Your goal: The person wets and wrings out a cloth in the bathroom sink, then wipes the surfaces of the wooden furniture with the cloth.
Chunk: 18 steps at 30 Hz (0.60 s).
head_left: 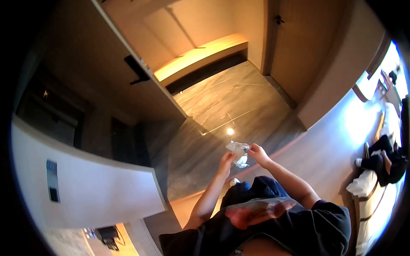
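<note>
Where the scene begins at the left, a panel (52,171) sits flat on the white wall (111,192), beside a dark door (98,55). That door stands at an angle to the lit ledge (205,51) beyond it, its black handle (136,70) near the free edge, where a hand would readily reach it.

Nearer the middle, the left hand (227,158) pinches the lower left side of a thin, see-through bag (237,149) with fingers and thumb. Such a light grip probably suits film this flimsy, which would crumple in a fist. The bag is in the air between the two hands, out in front of the body and over the floor (230,91), likely so that it hangs clear of the clothes and in plain sight. A crumpled white part (242,161) dangles below, apparently unsupported. A small blue-green spot shows near its right side; whether it is a print or something inside, I cannot tell.

Just right of it, the right hand (257,152) grips the opposite edge, fingertips bent inward, so the two holds seem to spread the film and steady it. Farther right is a closed-looking door (309,47), and at the far edge another person (379,163) in dark clothes, well apart from the bag.
</note>
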Motion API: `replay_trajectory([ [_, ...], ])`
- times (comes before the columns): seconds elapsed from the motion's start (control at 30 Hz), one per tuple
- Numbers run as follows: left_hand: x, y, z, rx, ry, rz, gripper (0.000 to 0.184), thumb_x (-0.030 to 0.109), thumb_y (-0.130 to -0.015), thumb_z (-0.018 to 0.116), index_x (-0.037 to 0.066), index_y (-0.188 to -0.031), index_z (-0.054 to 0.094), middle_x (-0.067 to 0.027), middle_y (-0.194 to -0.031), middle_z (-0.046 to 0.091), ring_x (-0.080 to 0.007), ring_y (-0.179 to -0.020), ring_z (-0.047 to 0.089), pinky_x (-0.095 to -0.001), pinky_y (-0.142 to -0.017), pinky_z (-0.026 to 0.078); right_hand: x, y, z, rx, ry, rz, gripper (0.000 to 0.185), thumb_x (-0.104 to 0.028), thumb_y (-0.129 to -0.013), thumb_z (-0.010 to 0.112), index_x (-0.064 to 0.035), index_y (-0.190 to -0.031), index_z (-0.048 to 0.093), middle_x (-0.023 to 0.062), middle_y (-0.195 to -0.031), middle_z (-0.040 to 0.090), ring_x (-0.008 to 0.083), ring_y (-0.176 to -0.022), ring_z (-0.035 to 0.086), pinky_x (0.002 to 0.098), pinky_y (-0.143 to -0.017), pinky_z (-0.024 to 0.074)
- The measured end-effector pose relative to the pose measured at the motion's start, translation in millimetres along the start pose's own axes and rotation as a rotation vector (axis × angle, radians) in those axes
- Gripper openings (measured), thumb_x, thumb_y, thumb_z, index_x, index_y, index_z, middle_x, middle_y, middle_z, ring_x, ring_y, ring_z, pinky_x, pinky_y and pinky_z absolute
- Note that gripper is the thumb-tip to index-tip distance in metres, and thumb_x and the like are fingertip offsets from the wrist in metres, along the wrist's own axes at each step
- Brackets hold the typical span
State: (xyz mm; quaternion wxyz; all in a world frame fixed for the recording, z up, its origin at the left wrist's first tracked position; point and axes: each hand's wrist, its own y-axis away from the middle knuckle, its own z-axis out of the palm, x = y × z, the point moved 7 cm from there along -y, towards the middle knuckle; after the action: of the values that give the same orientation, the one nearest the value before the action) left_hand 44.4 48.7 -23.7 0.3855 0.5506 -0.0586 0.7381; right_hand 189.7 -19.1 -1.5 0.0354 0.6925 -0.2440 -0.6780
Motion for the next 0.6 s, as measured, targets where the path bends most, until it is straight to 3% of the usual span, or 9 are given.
replay_trajectory([
  [0.17,64,-45,-20,0.137,-0.21,0.075,0.009,0.018,-0.082,0.056,0.01,-0.08,0.052,0.0035,-0.076,0.051,-0.0064,-0.072,0.045,-0.0225,-0.068,0.036,1,-39,9,0.216,-0.627,0.069,0.01,-0.01,-0.082,0.054,-0.003,-0.086,0.048,0.0034,-0.083,0.051,0.0149,-0.078,0.054,0.0308,-0.071,0.0499],
  [0.2,51,-92,11,0.119,-0.164,0.155,0.012,0.019,-0.083,0.055,0.008,-0.08,0.052,0.0029,-0.074,0.05,-0.0073,-0.07,0.044,-0.0231,-0.066,0.035,0,-58,-51,0.299,-0.606,0.032,0.01,-0.011,-0.082,0.054,-0.0035,-0.085,0.047,0.0037,-0.081,0.051,0.0164,-0.077,0.055,0.0315,-0.07,0.0503],
  [0.3,40,-151,1,0.194,-0.521,0.337,0.019,0.02,-0.085,0.052,0.003,-0.078,0.049,-0.0025,-0.072,0.049,-0.0107,-0.071,0.045,-0.0259,-0.064,0.037,14,-88,-100,0.396,-0.824,-0.004,0.015,-0.015,-0.083,0.055,-0.0033,-0.085,0.046,0.0053,-0.08,0.052,0.0132,-0.067,0.054,0.0269,-0.062,0.0494],
  [0.33,68,-159,23,0.193,-0.725,0.453,0.022,0.022,-0.087,0.049,0.001,-0.081,0.046,-0.005,-0.07,0.047,-0.013,-0.068,0.044,-0.0284,-0.063,0.038,1,-96,-117,0.421,-0.824,0.019,0.017,-0.018,-0.082,0.057,-0.0051,-0.085,0.047,0.003,-0.072,0.05,0.0112,-0.057,0.05,0.025,-0.053,0.0466],
  [0.5,80,-270,56,0.1,-0.693,0.322,0.022,0.024,-0.087,0.049,0.005,-0.079,0.041,-0.0002,-0.068,0.044,-0.0104,-0.063,0.041,-0.026,-0.06,0.037,-4,-184,-190,0.205,-0.865,0.185,0.012,-0.015,-0.083,0.055,-0.0096,-0.078,0.045,-0.0004,-0.062,0.045,0.0095,-0.047,0.041,0.0231,-0.043,0.037],
  [0.6,91,-327,80,-0.016,-0.536,0.167,0.019,0.02,-0.084,0.055,0.008,-0.077,0.041,0.0028,-0.067,0.042,-0.0066,-0.062,0.038,-0.0218,-0.056,0.034,-8,-231,-215,0.106,-0.956,0.202,0.016,-0.017,-0.081,0.058,-0.0081,-0.088,0.047,0.0039,-0.077,0.051,0.0142,-0.065,0.052,0.0271,-0.056,0.0432],
])
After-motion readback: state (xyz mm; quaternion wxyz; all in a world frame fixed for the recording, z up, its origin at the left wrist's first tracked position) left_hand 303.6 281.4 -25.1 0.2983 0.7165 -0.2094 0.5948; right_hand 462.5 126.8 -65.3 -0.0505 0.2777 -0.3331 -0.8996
